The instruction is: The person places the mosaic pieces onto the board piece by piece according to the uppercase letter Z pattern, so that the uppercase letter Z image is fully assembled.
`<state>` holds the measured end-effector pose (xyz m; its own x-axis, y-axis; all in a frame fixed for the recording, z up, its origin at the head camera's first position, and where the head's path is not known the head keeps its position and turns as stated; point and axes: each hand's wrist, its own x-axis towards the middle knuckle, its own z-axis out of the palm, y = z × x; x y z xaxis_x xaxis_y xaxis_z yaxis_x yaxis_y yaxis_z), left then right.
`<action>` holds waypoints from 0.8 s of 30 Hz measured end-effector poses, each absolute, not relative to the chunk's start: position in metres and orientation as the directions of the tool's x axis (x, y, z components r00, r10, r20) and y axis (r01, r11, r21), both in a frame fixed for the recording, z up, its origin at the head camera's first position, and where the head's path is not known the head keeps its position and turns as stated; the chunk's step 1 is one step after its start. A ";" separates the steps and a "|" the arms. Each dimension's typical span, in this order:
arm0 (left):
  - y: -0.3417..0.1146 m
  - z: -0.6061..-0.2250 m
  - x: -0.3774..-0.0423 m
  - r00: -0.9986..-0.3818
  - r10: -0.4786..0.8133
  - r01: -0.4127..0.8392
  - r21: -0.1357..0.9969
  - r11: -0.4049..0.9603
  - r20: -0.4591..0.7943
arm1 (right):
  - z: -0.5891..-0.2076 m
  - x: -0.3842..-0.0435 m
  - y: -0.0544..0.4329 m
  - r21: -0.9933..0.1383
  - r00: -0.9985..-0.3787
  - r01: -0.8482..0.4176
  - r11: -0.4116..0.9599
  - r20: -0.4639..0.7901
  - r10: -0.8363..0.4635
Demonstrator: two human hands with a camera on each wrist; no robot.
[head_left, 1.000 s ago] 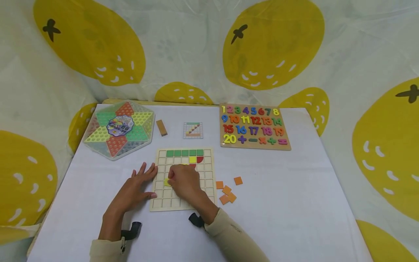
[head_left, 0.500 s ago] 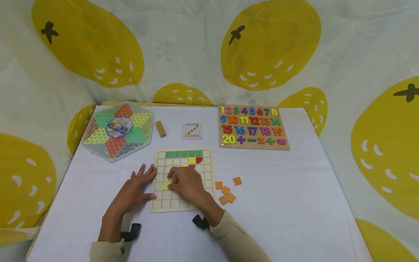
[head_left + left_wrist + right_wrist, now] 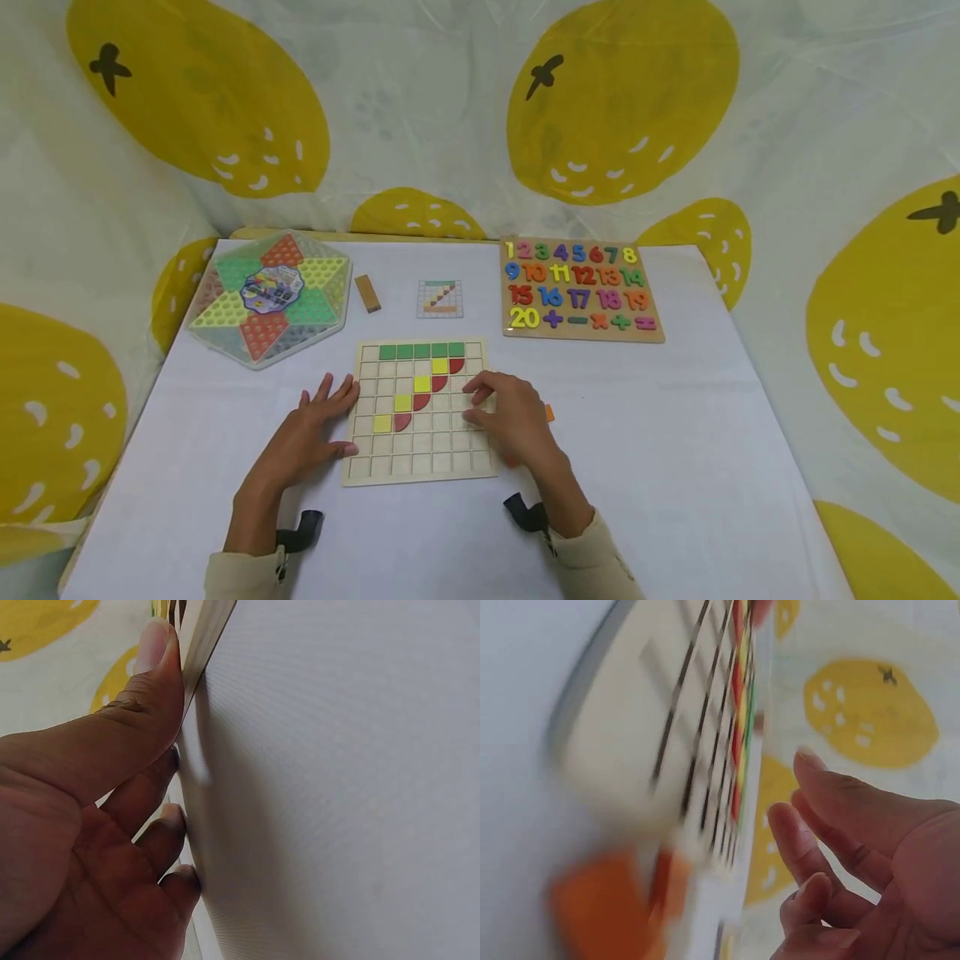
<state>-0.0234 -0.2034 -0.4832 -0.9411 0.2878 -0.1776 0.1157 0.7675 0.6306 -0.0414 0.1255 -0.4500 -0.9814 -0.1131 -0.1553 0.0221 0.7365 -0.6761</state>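
A wooden grid board (image 3: 450,462) lies flat before me. Its top row carries several green squares (image 3: 422,350). Below them, yellow squares (image 3: 403,403) and red quarter-round tiles (image 3: 422,402) step down diagonally to the left. My left hand (image 3: 315,429) rests at the board's left edge, fingers spread, fingertips and thumb touching it. Over the board's right edge hovers my right hand (image 3: 517,417), fingers loosely bent, thumb and forefinger apart with nothing between them. Orange square tiles (image 3: 604,904) lie beside the board, blurred in the right wrist view and mostly hidden under that hand in the head view.
Behind the board lie a small pattern card (image 3: 440,299) and a narrow wooden block (image 3: 368,293). A star-shaped Chinese checkers board (image 3: 270,300) is at the back left, a number puzzle (image 3: 581,292) at the back right. A lemon-print cloth (image 3: 435,108) hangs behind the table.
My right hand has left the lower yellow square and moved right, to the board's right edge, uncovering the yellow and red diagonal. My left hand has stayed in place.
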 end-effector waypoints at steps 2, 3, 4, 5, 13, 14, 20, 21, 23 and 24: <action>-0.203 -0.482 -0.023 -0.940 0.290 0.118 0.630 0.768 -0.178 | -0.452 -0.039 0.138 -0.646 -0.981 0.050 0.762 -0.173 -0.083; -0.202 -0.482 -0.023 -0.940 0.290 0.118 0.629 0.768 -0.178 | -0.453 -0.037 0.144 -0.627 -0.981 0.061 0.776 -0.183 -0.070; -0.202 -0.481 -0.023 -0.940 0.290 0.118 0.628 0.769 -0.179 | -0.454 -0.036 0.148 -0.609 -0.980 0.072 0.790 -0.192 -0.059; -0.202 -0.481 -0.023 -0.940 0.290 0.118 0.627 0.770 -0.179 | -0.456 -0.034 0.152 -0.593 -0.978 0.083 0.801 -0.202 -0.049; -0.203 -0.484 -0.023 -0.941 0.292 0.124 0.625 0.771 -0.173 | -0.466 -0.030 0.159 -0.509 -0.977 0.098 0.855 -0.212 -0.015; -0.203 -0.485 -0.023 -0.941 0.293 0.125 0.627 0.769 -0.172 | -0.467 -0.030 0.159 -0.502 -0.977 0.100 0.859 -0.212 -0.011; -0.204 -0.488 -0.023 -0.941 0.296 0.133 0.622 0.772 -0.166 | -0.469 -0.030 0.161 -0.509 -0.981 0.081 0.857 -0.195 -0.023; -0.204 -0.488 -0.023 -0.941 0.296 0.134 0.620 0.773 -0.165 | -0.468 -0.030 0.161 -0.517 -0.982 0.079 0.852 -0.190 -0.024; -0.204 -0.487 -0.023 -0.942 0.293 0.134 0.616 0.776 -0.164 | -0.467 -0.030 0.161 -0.533 -0.984 0.079 0.842 -0.178 -0.021; -0.204 -0.486 -0.023 -0.943 0.292 0.136 0.613 0.778 -0.162 | -0.466 -0.029 0.160 -0.543 -0.985 0.079 0.836 -0.170 -0.018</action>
